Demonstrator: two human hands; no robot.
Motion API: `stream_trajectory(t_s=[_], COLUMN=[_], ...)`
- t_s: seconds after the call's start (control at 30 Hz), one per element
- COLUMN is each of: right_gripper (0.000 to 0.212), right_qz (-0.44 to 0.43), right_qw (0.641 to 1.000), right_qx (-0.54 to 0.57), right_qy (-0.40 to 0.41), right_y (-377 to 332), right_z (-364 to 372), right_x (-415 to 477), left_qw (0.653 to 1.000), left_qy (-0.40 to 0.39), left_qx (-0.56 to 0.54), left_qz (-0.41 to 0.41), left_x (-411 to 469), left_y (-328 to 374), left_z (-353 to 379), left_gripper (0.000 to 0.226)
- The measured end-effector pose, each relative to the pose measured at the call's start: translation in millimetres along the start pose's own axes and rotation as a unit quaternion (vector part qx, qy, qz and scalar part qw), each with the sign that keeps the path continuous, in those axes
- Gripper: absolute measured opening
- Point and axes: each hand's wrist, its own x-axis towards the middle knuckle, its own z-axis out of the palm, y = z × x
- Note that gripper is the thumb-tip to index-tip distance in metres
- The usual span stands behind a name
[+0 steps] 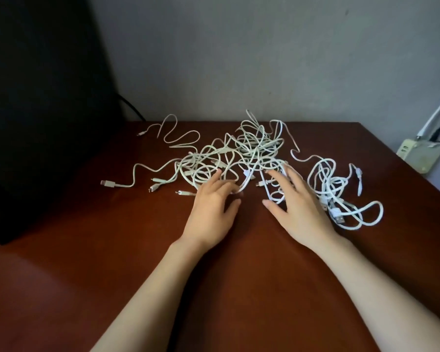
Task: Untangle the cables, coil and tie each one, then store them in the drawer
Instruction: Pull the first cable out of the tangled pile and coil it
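Many white cables [252,151] lie knotted in one heap on the far middle of a reddish-brown table [112,275], with loose ends and plugs trailing left and right. They cross too thickly to be counted. Any marking on the plugs is too small to read. Two bare hands reach into the near edge of the heap. The left hand [212,209] has its fingers stretched forward among the loops, thumb apart. The right hand [299,207] lies with fingers spread wide over the strands, gripping nothing. Behind stands a plain grey wall [239,59]. One large black shape [41,110] fills the left side. One pale power block [421,153] shows beyond the table's right edge, two leads rising from it.
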Motion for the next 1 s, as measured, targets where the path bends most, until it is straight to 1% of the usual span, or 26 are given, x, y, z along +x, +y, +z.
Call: stream_trajectory(t_s=[0.07,0.13,0.2,0.27,0.33,0.4,0.43,0.5,0.57,0.63,0.7,0.73,0.77,0.83,0.9,0.93,0.97,1.0], right_gripper=[0.062,0.063,0.061,0.056,0.059,0.072,0.081,0.093,0.097,0.097,0.092,0.087,0.079,0.056,0.034,0.027,0.024,0.024], right_qz=[0.008,0.009,-0.01,-0.031,-0.041,-0.052,-0.063,-0.083,-0.084,-0.069,-0.046,-0.04,-0.038,-0.041,-0.046,-0.04,-0.03,-0.018], right_qw=[1.0,1.0,1.0,0.997,0.989,0.976,0.974,0.978,0.984,0.986,0.98,0.974,0.967,0.947,0.932,0.929,0.926,0.923], right_qx=[-0.012,-0.013,-0.014,0.001,0.068,0.153,0.17,0.161,0.149,0.154,0.191,0.221,0.252,0.317,0.35,0.356,0.357,0.361], right_qy=[-0.01,-0.01,0.019,0.075,0.127,0.147,0.139,0.1,0.047,0.0,-0.02,-0.016,-0.003,0.032,0.077,0.097,0.115,0.128], right_y=[-3.8,-7.9,-12.9,-17.7,-22.0,-25.6,-27.2,-30.1,-32.4,-32.8,-33.7,-34.5,-34.5,-35.1,-35.9,-35.2,-33.8,-32.0], right_z=[-5.0,-9.4,-12.5,-14.4,-17.0,-19.1,-19.2,-17.9,-15.0,-9.8,-4.6,-3.2,-1.9,-2.7,-8.3,-11.7,-15.2,-18.4], right_x=[-10.6,-22.5,-30.5,-33.3,-32.4,-31.2,-32.1,-35.4,-37.7,-36.8,-34.1,-33.2,-32.0,-30.4,-29.2,-28.3,-27.2,-26.0], left_qw=[0.998,0.991,0.983,0.969,0.949,0.927,0.911,0.865,0.815,0.776,0.751,0.743,0.739,0.742,0.755,0.775,0.812,0.863], left_qy=[0.051,0.094,0.129,0.171,0.208,0.222,0.217,0.186,0.139,0.096,0.059,0.038,0.016,-0.02,-0.021,-0.006,0.018,0.045], left_qx=[-0.045,-0.094,-0.133,-0.176,-0.235,-0.303,-0.35,-0.461,-0.555,-0.614,-0.649,-0.66,-0.666,-0.663,-0.649,-0.627,-0.58,-0.502], left_qz=[0.012,0.006,0.005,0.013,0.004,-0.018,-0.033,-0.068,-0.093,-0.106,-0.106,-0.103,-0.101,-0.098,-0.092,-0.079,-0.06,-0.036], left_x=[-8.8,-17.9,-24.2,-26.6,-26.7,-26.4,-27.3,-28.3,-28.3,-29.0,-30.2,-31.0,-32.2,-34.6,-35.5,-35.6,-35.8,-35.3], left_y=[3.2,11.1,19.4,25.2,32.0,38.1,41.6,47.4,52.7,56.8,59.3,60.5,62.1,65.5,65.6,63.6,60.1,54.8], left_z=[0.4,-2.0,-6.3,-11.6,-18.2,-23.0,-24.7,-27.1,-28.4,-28.1,-27.9,-27.4,-27.7,-27.0,-23.4,-21.5,-20.1,-19.0], left_gripper=[0.007,0.007,0.011,0.016,0.019,0.021,0.022,0.021,0.019,0.014,0.012,0.012,0.012,0.013,0.012,0.009,0.006,0.012])
